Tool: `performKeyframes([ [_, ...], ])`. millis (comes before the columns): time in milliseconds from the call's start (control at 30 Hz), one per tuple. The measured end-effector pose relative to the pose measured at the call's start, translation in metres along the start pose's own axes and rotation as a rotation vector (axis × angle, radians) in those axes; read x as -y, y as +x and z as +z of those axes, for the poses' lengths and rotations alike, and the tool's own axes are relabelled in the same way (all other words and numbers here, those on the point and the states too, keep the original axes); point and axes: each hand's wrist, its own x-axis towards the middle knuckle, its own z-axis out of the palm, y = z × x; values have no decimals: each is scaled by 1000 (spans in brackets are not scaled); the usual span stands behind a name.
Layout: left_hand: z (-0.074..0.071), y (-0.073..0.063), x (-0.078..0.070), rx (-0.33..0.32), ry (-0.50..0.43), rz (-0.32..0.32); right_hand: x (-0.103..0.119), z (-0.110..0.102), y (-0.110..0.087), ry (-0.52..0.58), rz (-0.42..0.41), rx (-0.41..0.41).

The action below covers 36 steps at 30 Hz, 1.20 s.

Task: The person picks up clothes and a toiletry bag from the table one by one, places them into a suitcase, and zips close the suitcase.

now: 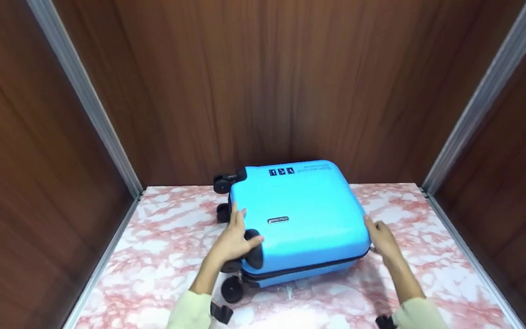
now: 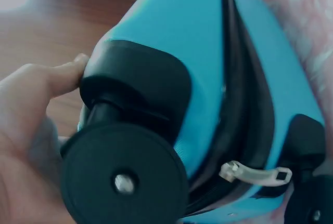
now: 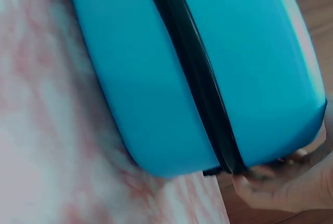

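A bright blue hard-shell suitcase (image 1: 304, 205) lies flat on the pink marbled tabletop, its black-wheeled end towards the left. My left hand (image 1: 233, 240) grips the near corner of that end, thumb across the black corner guard (image 1: 255, 256) and fingers along the edge. Up close in the left wrist view, a black wheel (image 2: 125, 177) and a metal zipper pull (image 2: 255, 174) show beside the left hand. At the opposite end my right hand (image 1: 382, 237) holds the suitcase's side. In the right wrist view its fingers (image 3: 265, 185) curl in near the black zipper seam (image 3: 197, 73), partly hidden by the shell.
Brown wood-grain panels (image 1: 281, 91) rise behind the table and on both sides, with grey metal posts (image 1: 85, 96) at the corners. Metal edging (image 1: 103, 265) runs along the sides of the tabletop (image 1: 171, 228). The suitcase's far edge lies near the back panel.
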Motion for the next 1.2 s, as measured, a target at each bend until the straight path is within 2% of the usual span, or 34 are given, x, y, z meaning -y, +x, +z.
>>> performKeyframes([
  [167, -5, 10, 5, 59, 2, -26, -9, 13, -36, 74, 52, -32],
  [233, -3, 14, 5, 37, 30, -23, -11, 17, -47, 111, 66, -35],
  [300, -1, 21, 4, -24, 84, 0, -12, 19, -55, 136, 55, -37],
  [433, 5, 31, 3, -179, 184, 38, -10, 18, -59, 128, -6, -64],
  [500, 9, 32, 4, -243, 191, 51, -10, 16, -57, 110, -35, -72],
  [567, 13, 28, 6, -336, 165, 85, -12, 14, -54, 107, -53, -70],
  [633, 19, 19, 11, -460, 132, 127, -13, 13, -53, 127, -68, -45],
  [733, 31, -4, 21, -690, 48, 196, -14, 9, -50, 143, -106, -10],
  [800, 38, -21, 29, -827, -42, 183, -13, 5, -48, 109, -175, 2],
  [867, 47, -37, 40, -910, -133, 111, -10, 1, -45, 39, -298, 25],
  [900, 52, -44, 46, -912, -178, 61, -9, -1, -43, -9, -368, 46],
  [933, 56, -49, 51, -885, -209, 10, -8, -2, -42, -74, -438, 71],
  [967, 61, -54, 57, -832, -227, -42, -8, -3, -41, -136, -505, 100],
  [1033, 69, -61, 67, -673, -226, -108, -8, -4, -40, -241, -616, 161],
  [1100, 75, -64, 75, -503, -219, -112, -10, -4, -42, -322, -670, 201],
  [1133, 78, -65, 78, -439, -211, -100, -10, -4, -42, -352, -683, 204],
  [1200, 80, -66, 81, -368, -196, -87, -12, -2, -44, -373, -685, 204],
])
